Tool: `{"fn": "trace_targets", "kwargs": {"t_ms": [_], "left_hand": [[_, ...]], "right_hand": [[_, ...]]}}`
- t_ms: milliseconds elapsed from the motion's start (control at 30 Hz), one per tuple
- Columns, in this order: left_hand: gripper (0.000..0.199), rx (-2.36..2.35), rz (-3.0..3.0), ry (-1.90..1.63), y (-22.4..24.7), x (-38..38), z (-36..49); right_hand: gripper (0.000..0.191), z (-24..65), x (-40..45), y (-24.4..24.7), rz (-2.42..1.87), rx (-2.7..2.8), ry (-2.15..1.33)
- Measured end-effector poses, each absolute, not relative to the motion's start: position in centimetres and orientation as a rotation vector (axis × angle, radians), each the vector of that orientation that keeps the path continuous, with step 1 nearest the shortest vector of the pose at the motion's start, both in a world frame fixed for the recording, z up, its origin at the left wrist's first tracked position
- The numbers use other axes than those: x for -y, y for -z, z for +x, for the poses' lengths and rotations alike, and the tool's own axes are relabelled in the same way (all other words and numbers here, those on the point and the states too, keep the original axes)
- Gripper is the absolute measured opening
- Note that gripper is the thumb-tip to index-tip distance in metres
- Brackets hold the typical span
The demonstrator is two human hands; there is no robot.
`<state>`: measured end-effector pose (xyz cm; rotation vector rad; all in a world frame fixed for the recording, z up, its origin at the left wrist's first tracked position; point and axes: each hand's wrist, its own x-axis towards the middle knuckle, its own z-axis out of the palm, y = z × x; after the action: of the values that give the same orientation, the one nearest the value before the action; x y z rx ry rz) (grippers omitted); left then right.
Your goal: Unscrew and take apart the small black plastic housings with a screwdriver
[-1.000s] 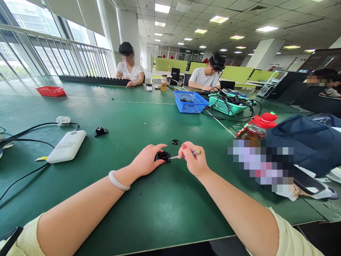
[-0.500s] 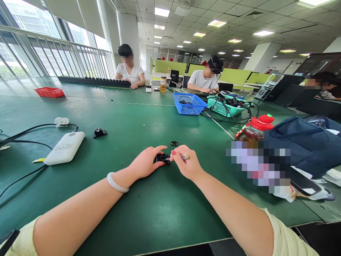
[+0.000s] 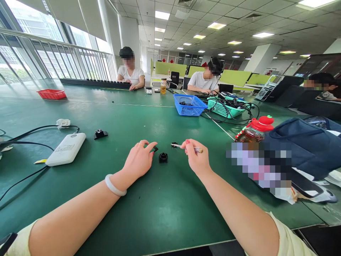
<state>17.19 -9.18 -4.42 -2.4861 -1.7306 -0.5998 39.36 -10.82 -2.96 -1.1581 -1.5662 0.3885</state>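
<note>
On the green tabletop [image 3: 160,213], a small black block with a recessed top [image 3: 163,158] sits between the two hands. At its nine o'clock, the left hand [image 3: 138,160] has its thumb and index finger closed on a small dark flat piece [image 3: 155,149], just beside the block. At three o'clock, the fingers of the right hand [image 3: 197,158] grasp a slim pen-like tool with a tan end [image 3: 191,147]; its pale tip points toward nine o'clock and overlaps a small round black part [image 3: 174,144] at the block's one o'clock, though whether they touch cannot be told. Well apart at ten o'clock lies a black piece with a flat base [image 3: 100,134], and beyond it at nine o'clock a white rectangular device [image 3: 66,149]. A blue plastic basket [image 3: 190,108] stands at one o'clock.
</note>
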Motion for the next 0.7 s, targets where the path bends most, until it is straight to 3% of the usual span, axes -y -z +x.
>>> {"fn": "trace_targets", "kwargs": {"t_ms": [200,367,500,700], "left_hand": [[0.044,1.888,-2.414,0.299,4.1,9.4,16.8],[0.047,1.849,-2.440,0.407,4.2,9.4,17.1],[0.045,1.664,-2.650,0.548,4.8,9.4,17.4],[0.058,1.415,-2.953,0.600,5.4,9.6,17.9]], "right_hand": [[0.035,40.1,9.1,3.6,-1.354,1.601,-0.422],[0.048,40.4,9.0,3.6,-1.386,1.470,-0.530],[0.050,40.4,9.2,3.3,-1.420,1.473,-0.487],[0.051,39.2,9.4,3.8,-1.351,1.557,-0.649]]}}
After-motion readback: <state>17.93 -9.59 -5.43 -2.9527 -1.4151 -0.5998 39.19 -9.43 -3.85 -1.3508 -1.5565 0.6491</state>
